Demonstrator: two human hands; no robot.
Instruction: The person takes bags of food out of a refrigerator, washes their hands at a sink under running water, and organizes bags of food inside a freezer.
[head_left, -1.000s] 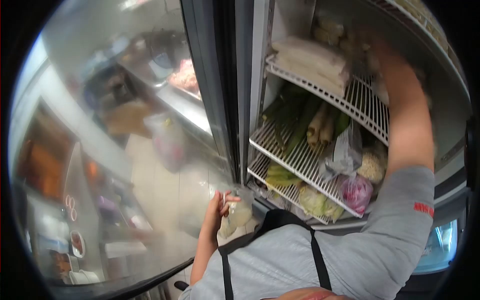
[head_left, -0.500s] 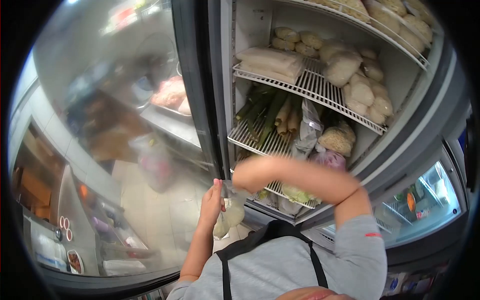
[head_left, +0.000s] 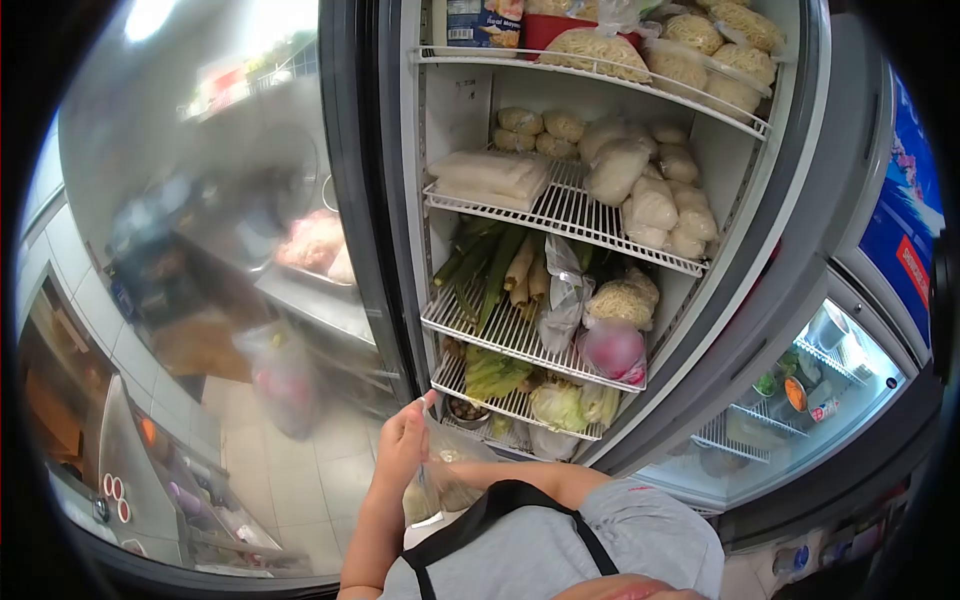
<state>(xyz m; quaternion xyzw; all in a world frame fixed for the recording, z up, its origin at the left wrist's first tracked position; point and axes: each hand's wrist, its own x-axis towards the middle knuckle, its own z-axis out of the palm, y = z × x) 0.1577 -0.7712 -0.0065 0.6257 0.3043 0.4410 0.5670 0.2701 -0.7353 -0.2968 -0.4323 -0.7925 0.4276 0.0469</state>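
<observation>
My left hand (head_left: 402, 442) is closed on the top of a clear plastic bag (head_left: 422, 498) with pale contents that I cannot make out. The bag hangs in front of my chest, below the open fridge. My right forearm (head_left: 530, 480) reaches across to the same bag. The fingers of my right hand are hidden at the bag, so their grip does not show. Nearest to my hands is the low wire shelf with green leafy vegetables (head_left: 495, 375) and a lettuce (head_left: 557, 405).
Higher shelves carry bagged noodles (head_left: 592, 55), flat white packs (head_left: 490, 178), wrapped pale bundles (head_left: 655, 205) and long green stalks (head_left: 490, 265). On the left stands the fogged glass door (head_left: 250, 200). A second, lit fridge (head_left: 800, 390) is to the right.
My right arm has dropped from in front of the shelves down to the bag. My left hand has lowered slightly, still holding the bag. The view has shifted, showing more of the top shelf.
</observation>
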